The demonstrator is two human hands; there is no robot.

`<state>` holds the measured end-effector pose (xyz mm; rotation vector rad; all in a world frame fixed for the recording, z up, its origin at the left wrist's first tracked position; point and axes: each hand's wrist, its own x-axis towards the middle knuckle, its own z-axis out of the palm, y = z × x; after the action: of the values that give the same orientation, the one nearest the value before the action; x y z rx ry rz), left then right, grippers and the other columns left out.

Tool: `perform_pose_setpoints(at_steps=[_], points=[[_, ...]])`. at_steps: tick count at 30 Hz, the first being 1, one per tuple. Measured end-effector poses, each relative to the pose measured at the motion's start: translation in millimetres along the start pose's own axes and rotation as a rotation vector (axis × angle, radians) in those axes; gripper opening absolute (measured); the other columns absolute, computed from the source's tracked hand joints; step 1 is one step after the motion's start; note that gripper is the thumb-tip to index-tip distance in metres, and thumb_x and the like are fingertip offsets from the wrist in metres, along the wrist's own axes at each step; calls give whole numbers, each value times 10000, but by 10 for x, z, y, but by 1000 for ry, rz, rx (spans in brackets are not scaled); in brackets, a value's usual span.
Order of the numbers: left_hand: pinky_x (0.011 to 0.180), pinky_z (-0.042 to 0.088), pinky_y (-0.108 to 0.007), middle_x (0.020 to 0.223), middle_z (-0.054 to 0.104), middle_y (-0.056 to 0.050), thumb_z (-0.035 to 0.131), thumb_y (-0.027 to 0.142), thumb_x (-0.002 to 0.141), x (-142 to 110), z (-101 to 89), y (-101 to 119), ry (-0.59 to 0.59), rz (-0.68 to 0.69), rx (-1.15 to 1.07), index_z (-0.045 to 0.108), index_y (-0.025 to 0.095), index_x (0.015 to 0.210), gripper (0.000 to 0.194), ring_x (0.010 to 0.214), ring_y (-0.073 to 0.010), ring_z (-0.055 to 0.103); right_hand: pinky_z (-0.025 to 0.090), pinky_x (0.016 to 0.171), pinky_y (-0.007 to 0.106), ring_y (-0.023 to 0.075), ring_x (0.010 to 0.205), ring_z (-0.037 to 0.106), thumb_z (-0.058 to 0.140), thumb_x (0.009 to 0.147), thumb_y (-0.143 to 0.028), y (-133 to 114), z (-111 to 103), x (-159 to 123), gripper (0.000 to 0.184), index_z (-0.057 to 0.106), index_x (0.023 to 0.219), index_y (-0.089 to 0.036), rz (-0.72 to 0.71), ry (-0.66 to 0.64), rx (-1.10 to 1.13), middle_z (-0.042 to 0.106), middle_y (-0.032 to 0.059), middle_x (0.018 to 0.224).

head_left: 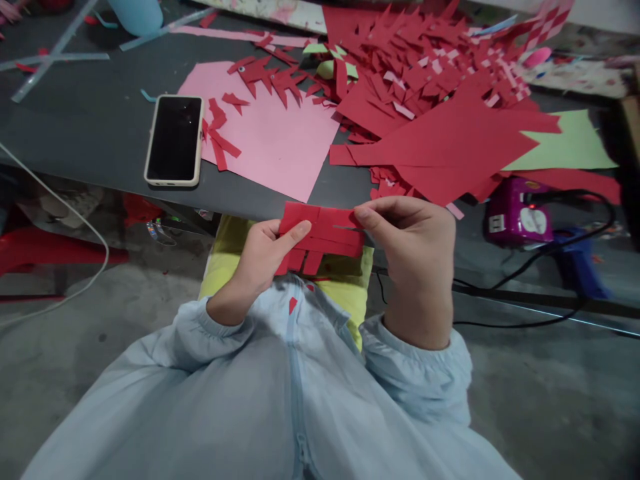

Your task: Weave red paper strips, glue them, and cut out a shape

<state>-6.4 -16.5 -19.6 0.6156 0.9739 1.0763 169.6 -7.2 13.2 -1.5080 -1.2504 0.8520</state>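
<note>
A small piece of woven red paper strips [323, 235] is held over my lap, just below the dark table's edge [100, 143]. My left hand [260, 257] pinches its left end, thumb lying across the front. My right hand [413, 257] is closed on its right end, thumb and forefinger pinching a strip. Loose strip ends hang from the piece's lower edge. A tiny red scrap [293, 305] lies on my pale blue jacket.
On the table lie a phone [175, 139] face up, a pink sheet [273, 137] with red cut shapes, a big heap of red paper pieces [435, 100] and a green sheet [575, 143]. A purple device [517, 220] with black cables sits at right.
</note>
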Motion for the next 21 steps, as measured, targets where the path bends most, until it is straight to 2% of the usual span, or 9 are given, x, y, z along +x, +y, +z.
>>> perform_pose_setpoints(at_steps=[5, 7, 9, 12, 14, 17, 21], points=[[716, 602, -310, 709, 752, -22, 854, 509, 660, -2, -8, 19, -5, 26, -21, 761, 181, 780, 361, 672, -158, 714, 373, 461, 249, 91, 498, 492, 718, 811, -500, 115, 4, 17, 282, 764, 795, -222, -24, 66, 94, 625, -7, 610], [720, 599, -306, 709, 750, -21, 855, 515, 654, 5, -12, 26, -1, 37, -27, 756, 177, 784, 376, 678, -160, 717, 341, 435, 243, 84, 464, 451, 649, 844, -576, 167, 3, 5, 371, 769, 825, -226, -4, 44, 137, 582, -19, 572], [705, 592, -292, 722, 754, -20, 859, 509, 653, 13, -12, 26, 8, 36, -24, 744, 169, 777, 380, 672, -155, 714, 370, 438, 240, 88, 459, 468, 686, 804, -593, 193, 6, -21, 383, 760, 757, -221, 36, -20, 149, 565, -25, 537], [696, 582, -278, 747, 761, -22, 856, 500, 663, 22, -11, 16, 9, 33, -23, 733, 156, 788, 386, 675, -151, 711, 488, 512, 255, 128, 551, 602, 817, 703, -476, 183, 25, -66, 271, 771, 744, -212, 107, -152, 148, 675, -6, 622], [711, 581, -282, 771, 768, -27, 852, 493, 671, 27, -16, 6, -4, 32, -23, 738, 153, 813, 386, 691, -152, 713, 548, 579, 276, 157, 634, 669, 840, 688, -390, 170, 43, -85, 216, 791, 798, -211, 120, -186, 169, 746, 10, 731], [693, 574, -274, 804, 776, -35, 876, 455, 644, 30, -33, -8, -38, -3, 24, 755, 152, 836, 379, 675, -141, 702, 585, 640, 292, 171, 693, 706, 825, 711, -332, 173, 62, -86, 163, 800, 825, -217, 72, -139, 191, 782, 16, 806], [668, 566, -259, 817, 785, -52, 895, 426, 617, 26, -42, -22, -36, -59, 55, 772, 147, 833, 374, 654, -133, 699, 593, 653, 287, 167, 707, 714, 811, 724, -281, 183, 66, -69, 110, 803, 818, -224, 44, -111, 180, 788, 9, 807]])
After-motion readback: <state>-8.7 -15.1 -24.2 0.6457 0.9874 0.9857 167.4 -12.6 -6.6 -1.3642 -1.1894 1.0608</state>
